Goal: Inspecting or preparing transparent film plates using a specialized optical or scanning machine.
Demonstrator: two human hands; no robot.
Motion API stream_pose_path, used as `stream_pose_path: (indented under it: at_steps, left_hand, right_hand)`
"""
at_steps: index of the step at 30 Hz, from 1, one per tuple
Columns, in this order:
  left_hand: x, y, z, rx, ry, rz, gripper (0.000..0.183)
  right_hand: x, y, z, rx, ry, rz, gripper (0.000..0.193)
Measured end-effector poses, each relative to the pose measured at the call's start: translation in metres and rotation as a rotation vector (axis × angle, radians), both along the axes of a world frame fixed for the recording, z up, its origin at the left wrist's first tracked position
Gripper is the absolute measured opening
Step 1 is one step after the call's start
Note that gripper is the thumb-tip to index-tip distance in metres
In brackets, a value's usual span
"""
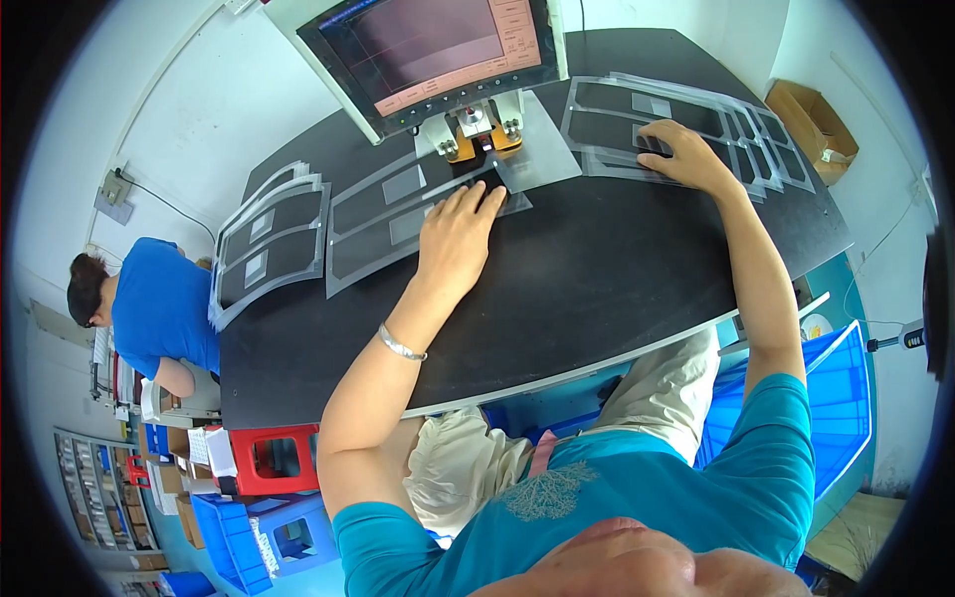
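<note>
My left hand (460, 231) lies flat, fingers stretched out, on a clear plastic sheet (403, 185) with pale borders and small whitish rectangles. Part of that sheet runs under the head of a bench machine (483, 137) with orange parts, just past my fingertips. At the right, my right hand (684, 157) rests over the near part of a fanned stack of similar sheets (652, 103). Its thumb and fingers are apart; whether the fingertips touch a single sheet is hard to see. Another stack of such sheets (261, 225) lies on the left.
A tilted monitor (438, 55) stands behind the machine head, beside a grey metal plate (549, 149). The black table (577, 269) curves around in front of me. An open cardboard box (811, 124) sits beyond the right edge. A person in blue (164, 303) bends at far left.
</note>
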State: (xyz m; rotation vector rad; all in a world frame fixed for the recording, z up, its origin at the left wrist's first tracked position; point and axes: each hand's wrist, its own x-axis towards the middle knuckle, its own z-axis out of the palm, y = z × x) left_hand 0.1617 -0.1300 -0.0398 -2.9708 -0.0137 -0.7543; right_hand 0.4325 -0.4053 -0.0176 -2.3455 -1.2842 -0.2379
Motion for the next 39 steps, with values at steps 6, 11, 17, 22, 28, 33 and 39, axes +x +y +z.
stream_pose_path:
  at_steps: [6,11,17,22,28,33,39]
  left_hand:
    - [0.007,0.008,-0.004,0.009,-0.001,0.01,0.046]
    - [0.004,0.008,-0.004,-0.025,0.011,0.013,0.051]
    - [-0.013,0.0,0.01,-0.122,-0.084,-0.054,0.048]
    - [-0.018,0.003,0.01,-0.151,-0.025,-0.059,0.034]
    - [0.018,0.025,0.001,-0.051,-0.076,0.053,0.034]
    - [0.032,0.033,0.0,-0.081,-0.005,0.116,0.042]
    - [0.031,0.037,-0.008,-0.058,-0.054,0.088,0.031]
  right_hand:
    - [0.002,-0.001,0.001,-0.037,0.021,0.007,0.047]
    - [0.003,-0.002,0.001,-0.02,0.027,0.006,0.046]
    - [0.007,-0.004,0.0,-0.04,0.031,0.037,0.045]
    - [0.006,-0.005,0.001,-0.023,0.026,0.041,0.044]
    - [0.007,-0.003,0.001,-0.039,0.032,0.043,0.044]
    - [0.004,-0.004,0.002,-0.029,0.031,0.044,0.045]
    - [0.007,-0.004,0.0,-0.023,0.06,0.037,0.043]
